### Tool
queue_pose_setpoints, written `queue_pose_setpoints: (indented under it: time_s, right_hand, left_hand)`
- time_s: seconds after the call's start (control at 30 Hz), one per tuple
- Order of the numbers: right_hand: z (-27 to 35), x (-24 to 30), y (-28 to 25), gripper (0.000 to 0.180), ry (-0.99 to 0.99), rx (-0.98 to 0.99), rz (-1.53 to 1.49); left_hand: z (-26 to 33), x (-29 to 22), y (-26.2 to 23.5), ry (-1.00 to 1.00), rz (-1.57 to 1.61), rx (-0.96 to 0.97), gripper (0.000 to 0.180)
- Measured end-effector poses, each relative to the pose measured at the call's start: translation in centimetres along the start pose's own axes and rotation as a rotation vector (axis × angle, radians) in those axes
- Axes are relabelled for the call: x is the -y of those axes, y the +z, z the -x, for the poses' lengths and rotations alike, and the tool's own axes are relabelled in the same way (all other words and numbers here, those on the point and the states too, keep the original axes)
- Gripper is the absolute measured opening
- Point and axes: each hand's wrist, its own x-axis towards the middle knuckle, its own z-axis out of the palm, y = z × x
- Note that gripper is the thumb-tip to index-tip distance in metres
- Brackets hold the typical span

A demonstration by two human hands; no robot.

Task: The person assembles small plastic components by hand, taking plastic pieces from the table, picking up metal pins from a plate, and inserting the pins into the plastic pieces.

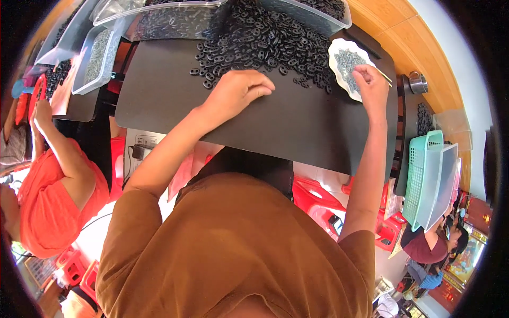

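Note:
My left hand (238,91) rests on the dark tabletop just in front of a heap of small black oval parts (260,40), each with two holes. Its fingers are curled, thumb close to the index finger; anything between them is hidden. Over a white scalloped dish (336,62) at the right, my right hand (372,85) is closed in a pinch at a pile of small silvery metal pieces (348,59). What the pinch holds is too small to tell. A thin pale stick (387,80) shows beside that hand, toward the right.
Clear plastic bins (159,20) line the table's far edge. Another bin (95,58) of metal pieces stands at the left, near a person in red (58,196). At the right are a metal cup (418,82) and a green basket (419,175). Red stools (318,199) stand below.

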Motion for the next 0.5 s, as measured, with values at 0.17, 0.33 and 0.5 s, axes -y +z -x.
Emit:
queue_pose_setpoints:
  time_s: [0.17, 0.33, 0.5]
  right_hand:
    - [1.4, 2.4, 0.1, 0.012, -0.099, 0.084, 0.049]
    - [-0.1, 0.8, 0.3, 0.013, -0.077, -0.003, 0.188]
    - [-1.6, -1.5, 1.3, 0.009, -0.167, 0.143, 0.448]
  left_hand:
    - [-1.6, -0.8, -0.3, -0.430, 0.401, 0.056, 0.015]
    - [-2.6, -0.4, 0.5, -0.464, 0.772, 0.055, 0.026]
    - [-2.4, 0.3, 0.8, -0.490, 0.711, 0.047, 0.022]
